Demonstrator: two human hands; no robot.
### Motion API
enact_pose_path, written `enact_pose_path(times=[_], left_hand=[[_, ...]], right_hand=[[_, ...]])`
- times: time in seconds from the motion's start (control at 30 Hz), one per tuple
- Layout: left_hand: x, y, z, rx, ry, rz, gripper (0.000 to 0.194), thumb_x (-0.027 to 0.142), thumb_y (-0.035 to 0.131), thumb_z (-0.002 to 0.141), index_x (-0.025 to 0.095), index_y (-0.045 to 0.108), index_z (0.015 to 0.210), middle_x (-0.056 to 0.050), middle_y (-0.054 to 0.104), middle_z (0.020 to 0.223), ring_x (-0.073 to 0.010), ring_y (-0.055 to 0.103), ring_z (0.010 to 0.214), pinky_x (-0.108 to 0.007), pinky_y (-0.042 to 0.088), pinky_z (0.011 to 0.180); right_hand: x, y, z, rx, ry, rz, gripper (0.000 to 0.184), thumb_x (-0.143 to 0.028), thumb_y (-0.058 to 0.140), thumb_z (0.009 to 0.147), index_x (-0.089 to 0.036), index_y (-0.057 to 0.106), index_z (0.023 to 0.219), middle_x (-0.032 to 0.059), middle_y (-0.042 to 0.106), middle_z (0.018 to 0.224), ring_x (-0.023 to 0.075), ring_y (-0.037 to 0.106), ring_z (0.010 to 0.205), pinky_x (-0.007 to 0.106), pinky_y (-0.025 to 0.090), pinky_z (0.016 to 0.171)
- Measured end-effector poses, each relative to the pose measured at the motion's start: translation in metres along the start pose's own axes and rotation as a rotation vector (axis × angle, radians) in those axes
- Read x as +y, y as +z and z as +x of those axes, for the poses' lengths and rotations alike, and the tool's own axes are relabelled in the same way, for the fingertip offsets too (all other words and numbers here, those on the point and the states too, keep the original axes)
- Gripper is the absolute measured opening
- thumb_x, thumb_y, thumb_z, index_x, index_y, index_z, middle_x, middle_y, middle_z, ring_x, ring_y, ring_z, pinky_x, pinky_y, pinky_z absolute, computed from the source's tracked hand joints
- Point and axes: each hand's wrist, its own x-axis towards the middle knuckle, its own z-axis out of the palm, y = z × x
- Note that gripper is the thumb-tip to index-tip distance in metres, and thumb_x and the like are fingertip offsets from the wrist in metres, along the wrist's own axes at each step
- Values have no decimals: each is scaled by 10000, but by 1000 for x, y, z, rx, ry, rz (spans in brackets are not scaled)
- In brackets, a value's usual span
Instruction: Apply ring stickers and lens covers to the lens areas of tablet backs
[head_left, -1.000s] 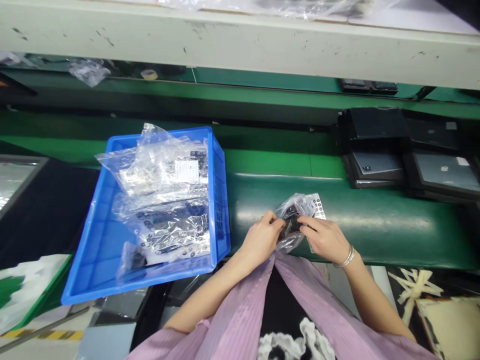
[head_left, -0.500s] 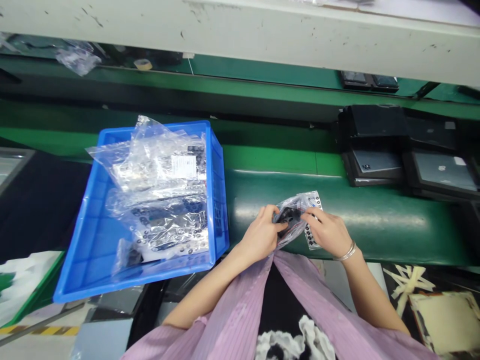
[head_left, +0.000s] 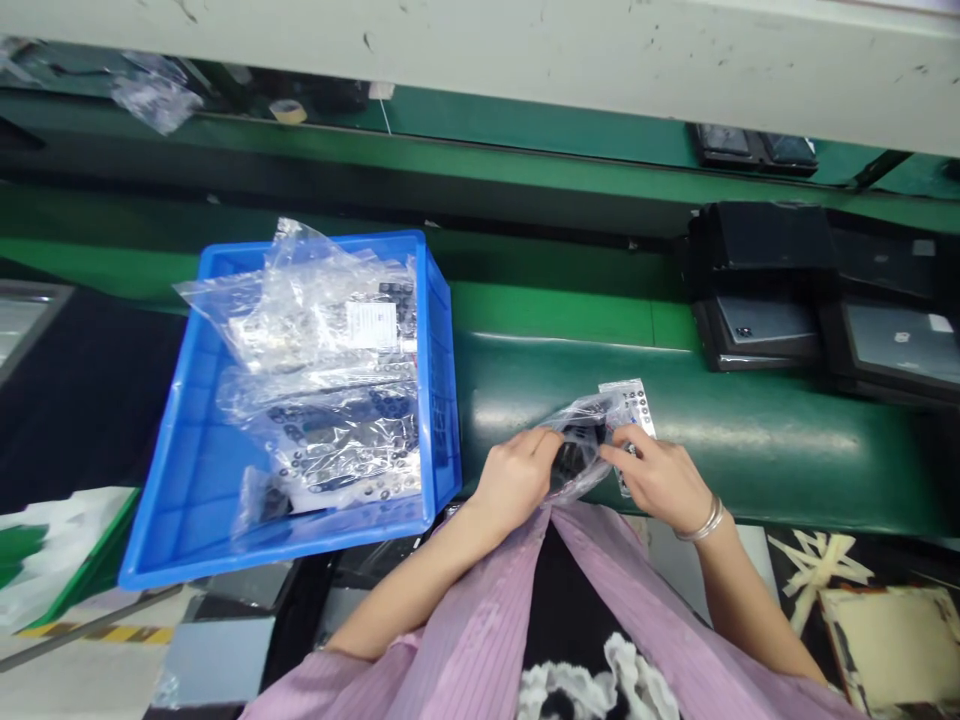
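Note:
A clear plastic bag with dark parts inside is held near my body, above the green work surface. My left hand grips its left side, fingers closed on the film. On the opposite side, my right hand pinches the bag's edge. The mouth of the bag gapes between both hands, and black pieces show there; their kind I cannot make out. Partly behind the bag and my right fingers lies a white sheet with small black round pieces.
To the left, a blue bin holds several clear bags of parts. Dark stacked trays with grey flat panels stand at the right on the green surface. A pale shelf beam crosses overhead.
The camera view has shifted slightly. My left fingers have curled in more at the bag's edge, and the bag's mouth looks wider. My right hand still pinches the other side.

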Motion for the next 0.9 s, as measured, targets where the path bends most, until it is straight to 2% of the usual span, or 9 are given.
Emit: enact_pose_path(times=[0.13, 0.2, 0.27, 0.33, 0.43, 0.53, 0.67, 0.8, 0.9], left_hand=[[-14, -21, -8, 223, 22, -69, 276, -1, 377, 865, 152, 579, 973, -64, 705, 940, -140, 676, 878, -242, 557, 775], [-20, -33, -14, 281, 49, -105, 264, 8, 423, 856, 182, 580, 976, -46, 710, 987, -119, 677, 894, -208, 551, 771], [-26, -40, -19, 319, 16, -135, 247, 17, 457, 846, 205, 585, 941, -20, 721, 966, -104, 684, 861, -185, 547, 737], [-33, -41, -23, 362, -102, -164, 226, 24, 452, 853, 207, 578, 894, -8, 728, 914, -102, 688, 833, -193, 542, 721], [-42, -36, -24, 426, -354, -211, 150, 102, 448, 888, 187, 567, 857, -23, 721, 849, -130, 689, 808, -241, 542, 715], [-51, -33, -23, 447, -543, -260, 129, 215, 480, 890, 171, 590, 841, -32, 711, 798, -143, 681, 737, -249, 534, 664], [-58, -33, -21, 454, -660, -309, 159, 286, 526, 858, 163, 611, 804, -10, 671, 680, -122, 625, 588, -211, 492, 555], [-58, -36, -18, 447, -655, -354, 144, 267, 526, 866, 156, 596, 805, 13, 628, 617, -111, 591, 522, -196, 469, 500], [-50, -40, -15, 415, -555, -361, 117, 229, 524, 880, 158, 593, 820, 14, 635, 638, -101, 595, 526, -184, 463, 495]], right_hand=[[-6, 7, 4, 33, 62, 1, 368, -35, 403, 783, -195, 644, 1010, 55, 589, 948, 98, 509, 570, 236, 356, 508], [-8, 10, 5, 46, 89, 18, 377, -34, 393, 786, -194, 640, 1024, 56, 583, 952, 98, 516, 591, 227, 366, 511], [-11, 12, 6, 61, 90, 51, 400, -32, 385, 792, -198, 630, 1061, 60, 579, 969, 103, 530, 633, 218, 376, 517], [-13, 14, 6, 77, 88, 78, 415, -27, 376, 800, -202, 624, 1083, 64, 579, 984, 109, 539, 661, 216, 375, 512], [-18, 16, 9, 94, 103, 105, 413, -25, 372, 813, -206, 630, 1080, 61, 584, 994, 101, 522, 633, 220, 372, 502], [-21, 17, 12, 105, 111, 127, 404, -27, 378, 821, -206, 638, 1073, 55, 583, 978, 94, 502, 613, 219, 379, 507], [-22, 18, 13, 123, 96, 132, 388, -29, 378, 834, -198, 644, 1060, 52, 583, 958, 96, 497, 614, 221, 376, 509], [-21, 19, 13, 132, 94, 135, 384, -24, 372, 835, -196, 644, 1045, 45, 586, 954, 95, 496, 619, 219, 381, 518], [-19, 19, 13, 129, 91, 150, 395, -31, 370, 834, -192, 635, 1078, 54, 577, 955, 100, 499, 619, 222, 389, 516]])
